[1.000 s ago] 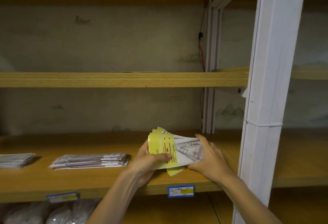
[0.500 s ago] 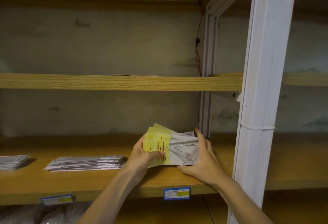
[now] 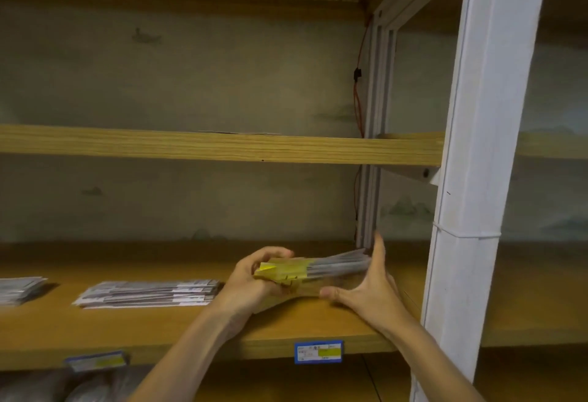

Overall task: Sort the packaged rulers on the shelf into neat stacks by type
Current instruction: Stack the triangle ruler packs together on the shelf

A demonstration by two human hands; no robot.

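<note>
Wooden shelf (image 3: 191, 328), both hands squaring flat yellow-labelled ruler packs (image 3: 305, 271)

Lower shelf (image 3: 152, 322), access survey.
- 12 o'clock: upper shelf board (image 3: 222, 147) caps the bay; tall open gap between it and the lower board, back wall behind.
- 3 o'clock: white upright post (image 3: 471, 210) blocks the front right; rear frame post (image 3: 372, 204) with red cable (image 3: 358, 105) fills the back corner.
- Centre: left hand (image 3: 251, 284) and right hand (image 3: 369, 287) with bundle of packaged rulers (image 3: 318, 269) occupy the board beside the post.
- 9 o'clock: flat ruler stack (image 3: 149, 293); second stack (image 3: 19, 288) at the frame edge; bare strip of board between them.
- 6 o'clock: shelf label (image 3: 318, 351) on the front lip; bare board along the front edge.
</note>
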